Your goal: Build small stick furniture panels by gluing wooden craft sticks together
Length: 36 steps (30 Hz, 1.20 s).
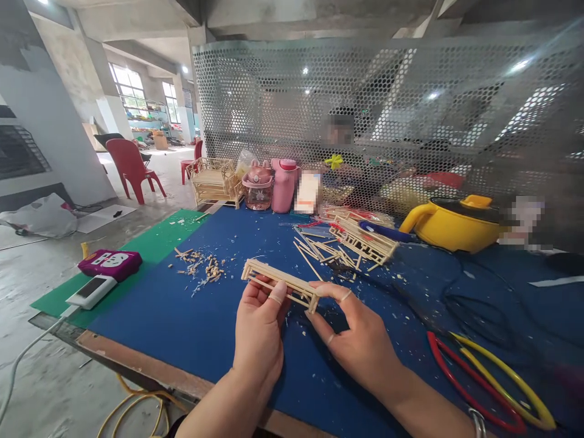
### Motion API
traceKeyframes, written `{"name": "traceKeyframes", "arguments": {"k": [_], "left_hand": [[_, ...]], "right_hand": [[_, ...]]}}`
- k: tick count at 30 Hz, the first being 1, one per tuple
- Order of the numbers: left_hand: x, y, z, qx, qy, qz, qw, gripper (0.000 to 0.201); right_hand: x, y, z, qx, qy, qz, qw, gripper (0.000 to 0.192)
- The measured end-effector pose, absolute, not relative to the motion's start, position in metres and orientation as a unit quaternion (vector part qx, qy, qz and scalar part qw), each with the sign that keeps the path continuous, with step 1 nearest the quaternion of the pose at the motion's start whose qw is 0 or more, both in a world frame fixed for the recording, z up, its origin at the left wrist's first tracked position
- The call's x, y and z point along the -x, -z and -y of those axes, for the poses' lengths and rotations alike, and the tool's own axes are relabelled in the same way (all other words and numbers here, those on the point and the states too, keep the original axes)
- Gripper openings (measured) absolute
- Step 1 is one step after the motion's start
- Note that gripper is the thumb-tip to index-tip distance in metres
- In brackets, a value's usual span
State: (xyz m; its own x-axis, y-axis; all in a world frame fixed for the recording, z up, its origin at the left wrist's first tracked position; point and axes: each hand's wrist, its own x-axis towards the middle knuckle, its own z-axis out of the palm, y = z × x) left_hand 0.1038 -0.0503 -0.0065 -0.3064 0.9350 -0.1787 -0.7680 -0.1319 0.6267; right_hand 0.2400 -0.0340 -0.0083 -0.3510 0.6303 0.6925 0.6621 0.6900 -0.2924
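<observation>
Together both hands grip a small stick frame (280,283), lifted just above the blue worktop (191,322) near its front edge. Its long axis runs from upper left to lower right, roughly along that edge, with the left end tipped a little farther away. It is made of thin pale wooden sticks: two long rails joined by short crosspieces, like a little ladder or rail. The left hand (258,331) pinches its middle, thumb on top and fingers behind. The right hand (353,331) closes on the right end with thumb and forefinger, the other fingers curled loosely.

Behind the frame lie loose sticks (319,249) and a second stick frame (365,240), toward the worktop's middle. Wood chips (203,266) are scattered toward the left edge. Red and yellow cables (493,377) curve at the front right corner, and a glossy yellow pot (449,228) stands at the back right.
</observation>
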Motion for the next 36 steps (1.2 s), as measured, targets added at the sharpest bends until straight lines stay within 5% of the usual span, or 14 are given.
{"name": "traceKeyframes", "arguments": {"k": [28, 36], "left_hand": [[-0.106, 0.004, 0.056, -0.192, -0.743, -0.326, 0.552, 0.027], [-0.083, -0.014, 0.053, -0.068, -0.733, -0.300, 0.607, 0.032]], "right_hand": [[-0.241, 0.011, 0.030, 0.308, 0.014, 0.857, 0.413, 0.029], [-0.241, 0.011, 0.030, 0.309, 0.021, 0.859, 0.407, 0.031]]}}
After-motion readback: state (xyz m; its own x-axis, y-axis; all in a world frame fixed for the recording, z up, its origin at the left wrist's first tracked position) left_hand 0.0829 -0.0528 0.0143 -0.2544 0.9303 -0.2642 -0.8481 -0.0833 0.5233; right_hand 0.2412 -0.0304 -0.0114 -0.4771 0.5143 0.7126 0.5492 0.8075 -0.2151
